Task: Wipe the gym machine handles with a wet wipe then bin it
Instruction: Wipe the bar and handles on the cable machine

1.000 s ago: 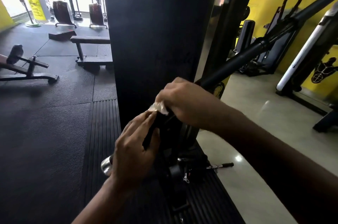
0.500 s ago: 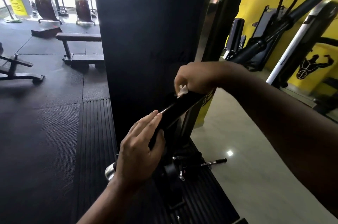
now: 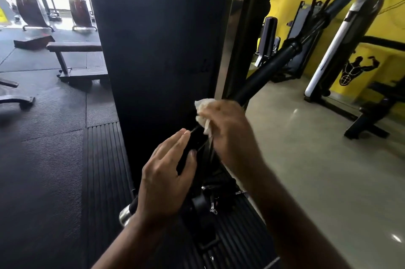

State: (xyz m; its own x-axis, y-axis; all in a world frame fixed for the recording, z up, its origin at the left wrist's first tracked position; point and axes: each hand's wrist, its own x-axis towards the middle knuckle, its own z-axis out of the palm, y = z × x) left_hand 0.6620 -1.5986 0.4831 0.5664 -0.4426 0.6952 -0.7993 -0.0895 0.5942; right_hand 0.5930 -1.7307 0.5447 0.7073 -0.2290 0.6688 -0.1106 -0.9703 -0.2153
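A long black bar handle (image 3: 271,71) slants from the lower centre up to the right, hung from a ring at its far part. My right hand (image 3: 228,128) grips a crumpled white wet wipe (image 3: 202,115) wrapped round the bar at mid-frame. Below it, my left hand (image 3: 166,178) holds the bar's lower section between thumb and nearly straight fingers. The bar's chrome end cap (image 3: 125,217) shows beside my left wrist.
A tall black machine panel (image 3: 157,45) stands straight ahead on a ribbed rubber platform (image 3: 103,181). Benches and ellipticals stand on the mat at far left. At right, a glossy floor (image 3: 317,170), other machines and a yellow wall.
My right hand slid up the bar with the wipe, then came back down a little toward my left hand. More of the wipe shows now. The left hand keeps its place.
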